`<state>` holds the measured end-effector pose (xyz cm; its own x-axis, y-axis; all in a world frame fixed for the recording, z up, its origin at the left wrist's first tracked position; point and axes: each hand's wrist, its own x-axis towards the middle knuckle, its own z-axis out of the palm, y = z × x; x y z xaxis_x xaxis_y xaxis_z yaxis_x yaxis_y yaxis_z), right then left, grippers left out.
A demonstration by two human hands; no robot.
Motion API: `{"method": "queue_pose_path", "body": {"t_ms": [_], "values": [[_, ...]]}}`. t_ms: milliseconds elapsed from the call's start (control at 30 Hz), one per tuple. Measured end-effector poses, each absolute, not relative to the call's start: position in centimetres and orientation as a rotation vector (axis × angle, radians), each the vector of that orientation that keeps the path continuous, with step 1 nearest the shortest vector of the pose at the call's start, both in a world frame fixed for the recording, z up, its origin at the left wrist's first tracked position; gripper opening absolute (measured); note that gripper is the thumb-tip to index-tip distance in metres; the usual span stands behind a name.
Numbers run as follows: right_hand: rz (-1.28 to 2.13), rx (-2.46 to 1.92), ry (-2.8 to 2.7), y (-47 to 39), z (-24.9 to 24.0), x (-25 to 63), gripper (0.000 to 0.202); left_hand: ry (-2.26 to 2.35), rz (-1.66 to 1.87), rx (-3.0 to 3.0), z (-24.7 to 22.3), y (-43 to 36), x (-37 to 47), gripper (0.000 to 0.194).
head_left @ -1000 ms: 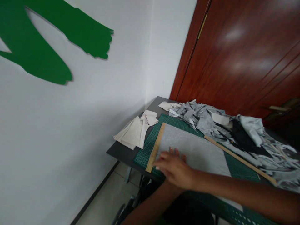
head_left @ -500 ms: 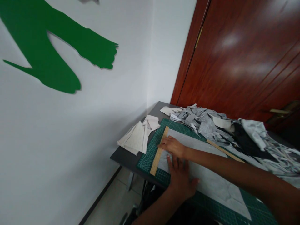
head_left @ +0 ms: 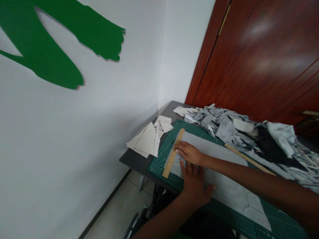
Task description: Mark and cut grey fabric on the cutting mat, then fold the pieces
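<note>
A wooden ruler (head_left: 171, 160) lies across the left end of a grey cloth piece (head_left: 229, 196). My right hand (head_left: 189, 153) grips the ruler near its middle, fingers bent over it. Flat on the cloth, just nearer to me, rests my left hand (head_left: 195, 186) with its fingers spread and thumb out to the right. A narrow strip of cloth shows beyond the ruler's left edge. Beneath everything is a green gridded cutting mat (head_left: 158, 162). Part of the cloth is hidden under my hands and right forearm.
Cream cloth pieces (head_left: 146, 141) are stacked at the dark table's (head_left: 134, 161) left edge. A heap of grey scraps (head_left: 224, 127) runs along the back. A second wooden strip (head_left: 249, 159) lies along the cloth's far side. A white wall (head_left: 99, 132) and a wooden door (head_left: 261, 66) stand close behind.
The ruler has shifted right over the cloth under my right hand, uncovering a strip of cloth at its left. My left hand stays flat. The view has tilted slightly.
</note>
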<state>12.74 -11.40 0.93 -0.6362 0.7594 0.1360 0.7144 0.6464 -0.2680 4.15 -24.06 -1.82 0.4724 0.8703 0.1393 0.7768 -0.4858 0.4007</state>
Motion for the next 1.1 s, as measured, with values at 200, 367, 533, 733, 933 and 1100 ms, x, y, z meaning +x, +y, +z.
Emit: {"method": "queue_pose_path", "body": {"t_ms": [200,367,533,733,933,1100], "values": [[0.151,-1.734,-2.454,-11.8,0.7,11.3,0.059,1.413,0.500,2.463,-1.9,-24.1,4.4,0.091],[0.164,-1.759,-2.479,-11.4,0.7,11.2,0.060,1.422,0.516,2.482,-2.3,-24.1,4.5,0.090],[0.180,-1.776,-2.484,-11.3,0.7,11.4,0.059,1.418,0.492,2.470,-2.2,-24.2,4.5,0.089],[0.150,-1.777,-2.500,-11.3,0.7,11.3,0.062,1.424,0.503,2.483,-2.1,-24.3,4.5,0.092],[0.164,-1.789,-2.490,-11.4,0.8,11.2,0.065,1.396,0.514,2.459,-1.7,-24.3,4.3,0.089],[0.170,-1.763,-2.504,-11.6,0.6,11.4,0.065,1.400,0.538,2.455,-1.9,-24.4,4.3,0.092]]}}
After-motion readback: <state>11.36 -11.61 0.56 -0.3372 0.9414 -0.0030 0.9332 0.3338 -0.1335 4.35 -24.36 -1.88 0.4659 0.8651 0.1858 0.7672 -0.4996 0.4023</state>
